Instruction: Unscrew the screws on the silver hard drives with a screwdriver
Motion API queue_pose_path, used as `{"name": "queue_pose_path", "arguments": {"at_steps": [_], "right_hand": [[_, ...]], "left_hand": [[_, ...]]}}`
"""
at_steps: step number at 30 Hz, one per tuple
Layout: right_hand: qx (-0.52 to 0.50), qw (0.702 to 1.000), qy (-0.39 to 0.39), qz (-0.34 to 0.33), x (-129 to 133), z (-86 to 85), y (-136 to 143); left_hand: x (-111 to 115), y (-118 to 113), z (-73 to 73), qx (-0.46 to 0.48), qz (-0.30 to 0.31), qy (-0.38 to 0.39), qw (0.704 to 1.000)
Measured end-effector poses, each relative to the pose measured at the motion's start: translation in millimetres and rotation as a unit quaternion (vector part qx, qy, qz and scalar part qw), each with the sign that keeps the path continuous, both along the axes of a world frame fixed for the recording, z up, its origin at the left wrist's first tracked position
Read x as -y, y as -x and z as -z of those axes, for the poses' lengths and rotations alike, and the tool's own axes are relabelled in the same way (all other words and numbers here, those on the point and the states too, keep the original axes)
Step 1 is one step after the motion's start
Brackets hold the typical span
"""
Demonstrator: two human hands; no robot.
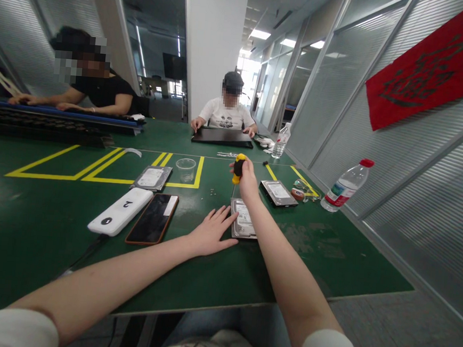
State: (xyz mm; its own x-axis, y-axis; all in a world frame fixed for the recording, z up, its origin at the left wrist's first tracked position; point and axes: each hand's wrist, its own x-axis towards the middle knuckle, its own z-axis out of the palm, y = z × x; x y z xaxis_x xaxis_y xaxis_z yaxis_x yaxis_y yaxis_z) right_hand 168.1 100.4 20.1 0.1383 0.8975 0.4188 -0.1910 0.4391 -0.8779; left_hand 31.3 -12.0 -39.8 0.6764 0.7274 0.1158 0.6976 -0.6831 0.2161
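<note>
A silver hard drive (242,221) with a white label lies flat on the green table. My left hand (213,231) is spread on the table, its fingertips against the drive's left edge. Wrapped in my right hand (248,179) is a screwdriver (239,169) with a yellow and black handle, upright over the drive's upper left part. Its thin shaft points down; whether the tip sits in a screw is too small to tell. My right forearm hides the drive's right side. Several tiny screws (213,192) lie on the table beyond my left hand.
A second hard drive (278,192) lies right and a third (151,178) left, near a clear plastic cup (186,170). A white power bank (119,211) and a phone (152,218) lie left. A water bottle (346,185) stands right. Two people sit across the table.
</note>
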Motion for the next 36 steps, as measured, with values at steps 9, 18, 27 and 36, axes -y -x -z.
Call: {"name": "queue_pose_path", "arguments": {"at_steps": [9,18,27,36], "right_hand": [[-0.004,1.000,-0.016,0.026,0,-0.5,-3],[-0.019,1.000,0.004,-0.017,-3,4.4,0],[0.031,0.999,-0.020,0.015,7,-0.6,4],[-0.003,1.000,0.017,0.025,4,-0.2,-1]], "left_hand": [[0,0,-2.0,-0.006,-0.002,0.005,1.000],[2,-2,-5.8,-0.008,-0.008,0.019,1.000],[2,-2,-5.7,-0.007,-0.010,0.015,1.000],[2,-1,-5.0,-0.009,-0.004,0.013,1.000]]}}
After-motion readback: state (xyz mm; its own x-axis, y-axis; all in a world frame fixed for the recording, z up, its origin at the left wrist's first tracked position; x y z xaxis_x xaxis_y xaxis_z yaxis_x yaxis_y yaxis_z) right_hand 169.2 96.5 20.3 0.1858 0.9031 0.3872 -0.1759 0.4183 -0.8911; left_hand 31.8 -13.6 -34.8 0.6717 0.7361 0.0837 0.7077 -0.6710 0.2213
